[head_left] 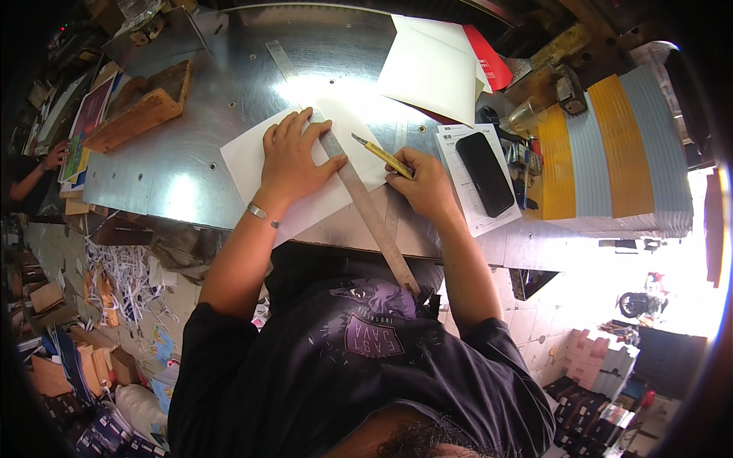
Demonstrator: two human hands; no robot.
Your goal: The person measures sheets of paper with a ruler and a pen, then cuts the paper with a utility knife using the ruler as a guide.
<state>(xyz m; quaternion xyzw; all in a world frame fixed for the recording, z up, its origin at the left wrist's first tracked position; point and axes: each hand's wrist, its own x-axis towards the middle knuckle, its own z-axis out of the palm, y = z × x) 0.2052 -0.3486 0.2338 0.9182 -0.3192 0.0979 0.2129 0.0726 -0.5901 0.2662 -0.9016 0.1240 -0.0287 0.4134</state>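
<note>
My left hand [294, 156] lies with fingers spread over a white sheet of paper [243, 156], pressing on a long metal ruler [374, 217]. The ruler runs slantwise across the paper, and its near end sticks out past the table edge toward my shirt. In my right hand [427, 187] is a yellow cutter knife [378, 153], its blade pointing up and left, just right of the ruler. The blade looks raised off the paper, though I cannot tell by how much. Part of the ruler and paper is hidden under my left hand.
On the metal table [206, 191], a black phone [485, 174] rests on printed sheets [450, 145] at right. Beyond are larger white sheets [427, 69] and a red folder [489, 61]. Yellow and grey stacks [603, 153] stand far right, a wooden block [137, 118] left. Another person's hand [55, 155] shows far left.
</note>
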